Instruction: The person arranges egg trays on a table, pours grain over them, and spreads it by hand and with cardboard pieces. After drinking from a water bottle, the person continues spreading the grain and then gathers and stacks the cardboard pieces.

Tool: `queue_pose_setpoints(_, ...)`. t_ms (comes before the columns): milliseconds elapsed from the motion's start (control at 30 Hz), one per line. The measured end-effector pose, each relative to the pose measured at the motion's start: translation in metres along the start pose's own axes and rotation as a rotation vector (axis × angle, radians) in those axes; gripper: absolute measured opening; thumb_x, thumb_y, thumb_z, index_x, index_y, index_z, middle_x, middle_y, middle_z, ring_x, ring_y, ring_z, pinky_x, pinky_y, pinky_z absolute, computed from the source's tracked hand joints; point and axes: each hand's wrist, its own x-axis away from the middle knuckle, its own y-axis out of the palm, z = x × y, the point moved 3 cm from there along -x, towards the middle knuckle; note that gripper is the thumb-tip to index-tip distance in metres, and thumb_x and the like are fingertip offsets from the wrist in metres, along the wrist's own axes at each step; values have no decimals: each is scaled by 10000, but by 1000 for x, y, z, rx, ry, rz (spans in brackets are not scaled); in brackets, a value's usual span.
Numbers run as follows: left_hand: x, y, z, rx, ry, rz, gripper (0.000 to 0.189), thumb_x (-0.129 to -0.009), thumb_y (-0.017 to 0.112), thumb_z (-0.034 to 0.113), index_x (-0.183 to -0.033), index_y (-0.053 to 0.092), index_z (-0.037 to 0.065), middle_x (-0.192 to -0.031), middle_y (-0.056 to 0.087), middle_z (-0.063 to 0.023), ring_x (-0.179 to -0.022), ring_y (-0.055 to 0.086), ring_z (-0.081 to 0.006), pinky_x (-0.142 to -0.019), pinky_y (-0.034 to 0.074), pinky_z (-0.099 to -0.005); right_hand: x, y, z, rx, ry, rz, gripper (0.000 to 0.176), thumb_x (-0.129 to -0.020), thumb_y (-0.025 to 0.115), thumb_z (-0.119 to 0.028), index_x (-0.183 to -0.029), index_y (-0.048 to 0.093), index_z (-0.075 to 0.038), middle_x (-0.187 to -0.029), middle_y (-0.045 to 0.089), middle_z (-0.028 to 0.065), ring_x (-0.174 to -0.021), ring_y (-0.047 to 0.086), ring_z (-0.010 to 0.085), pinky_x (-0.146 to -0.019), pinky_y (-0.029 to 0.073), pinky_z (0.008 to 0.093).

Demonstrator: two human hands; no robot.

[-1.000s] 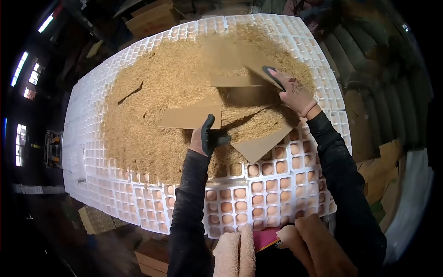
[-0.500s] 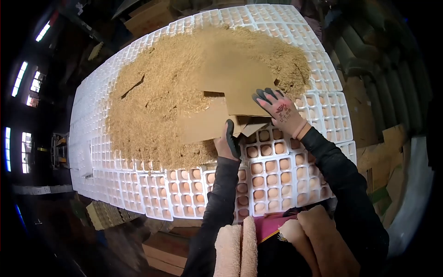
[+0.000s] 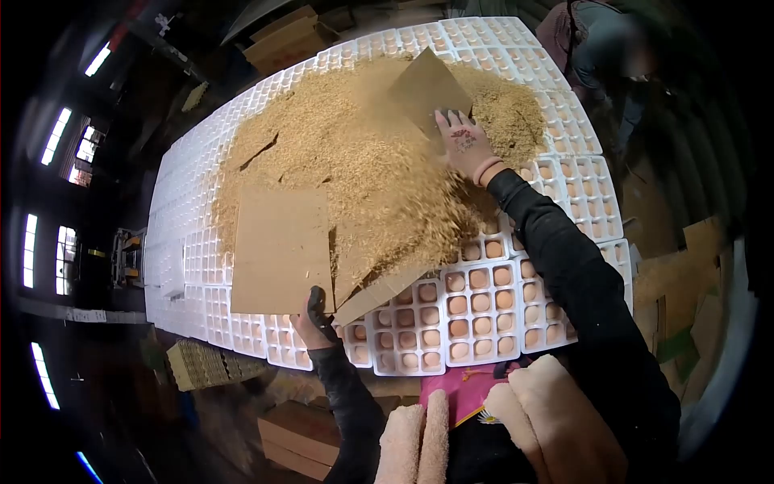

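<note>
Husk heap point(image 3: 363, 169) on egg trays point(image 3: 484, 323); cardboard sheet point(image 3: 278, 250) at heap's left, cardboard piece point(image 3: 423, 89) behind.

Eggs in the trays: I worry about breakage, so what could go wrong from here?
1. The left hand holds the near card low over the trays; its edge could knock the uncovered eggs.
2. The right hand holds the far card in the husk; a hard push might spill husk over the tray edge or leave eggs bare.

**No Legible Writing in Sight**

Nothing here is reading clearly. A reddish printed mark point(image 3: 463, 139) is showing on the back of the gloved right hand point(image 3: 468, 149), but it is coming across too blurred to make out.
</note>
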Motion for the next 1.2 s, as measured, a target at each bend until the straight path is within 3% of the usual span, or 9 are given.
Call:
queue_pose_setpoints(233,43,-106,-49,-244,1,227,209,-882,580,81,-1041,646,-37,-976,589,-125,-856,627,-190,-720,517,-300,4,15,-33,199,-146,-363,1142,-586,806,-532,-1449,208,-84,-1419,334,197,-1313,334,401,-1001,310,629)
queue_pose_setpoints(300,43,-115,-60,198,-218,388,183,-863,615,77,-998,658,-39,-946,625,-132,-821,629,-192,-703,504,-287,4,18,-28,238,-126,-407,993,-693,761,-388,-1455,203,-82,-1433,320,200,-1295,357,407,-985,349,600)
queue_pose_setpoints(467,27,-106,7,-170,-159,348,205,-831,655,119,-942,654,-53,-906,677,-151,-782,640,-248,-706,483,-351,1,19,-6,126,-184,115,432,-803,563,-77,-1230,505,-42,-1119,624,152,-1019,604,289,-827,493,391)
queue_pose_setpoints(700,14,42,143,-623,388,-79,173,-756,687,192,-814,635,39,-766,670,-122,-588,630,-216,-588,497,-347,126,-69,-40,-259,-153,416,332,-848,551,-59,-1178,576,-28,-1070,585,239,-922,579,395,-812,479,387)
queue_pose_setpoints(733,21,75,152,-649,396,-132,183,-778,668,215,-875,639,64,-770,671,-127,-587,626,-232,-567,489,-351,156,-69,-39,-443,88,22,342,-837,537,-32,-1176,578,-29,-1072,578,230,-939,576,373,-806,474,382)
queue_pose_setpoints(900,72,207,168,-870,638,-238,632,-679,674,183,-1273,491,67,-985,630,-151,-772,623,-289,-617,505,-390,240,-27,-38,-1914,344,-6,405,-956,514,-248,-1308,478,-53,-1087,579,35,-925,560,168,-838,461,319)
queue_pose_setpoints(1067,109,194,149,-50,558,-798,956,-687,735,320,-1421,226,-21,-1075,595,-260,-1023,581,-387,-913,456,-428,256,-3,-15,-2068,822,304,326,-979,467,-233,-1157,577,16,-1031,624,48,-919,592,144,-852,474,288)
queue_pose_setpoints(1167,55,160,102,189,635,-821,673,-793,700,288,-1340,437,-5,-1163,599,-236,-1093,596,-305,-918,475,-356,259,17,-2,-1782,911,256,342,-970,483,-248,-1175,558,16,-1070,613,84,-960,582,177,-878,471,315)
queue_pose_setpoints(1200,1,141,79,362,273,-770,482,-837,661,227,-1258,549,21,-1079,659,-156,-973,644,-215,-845,500,-297,261,14,-11,-1792,936,261,363,-966,494,-263,-1193,545,16,-1088,607,99,-983,575,189,-890,469,322)
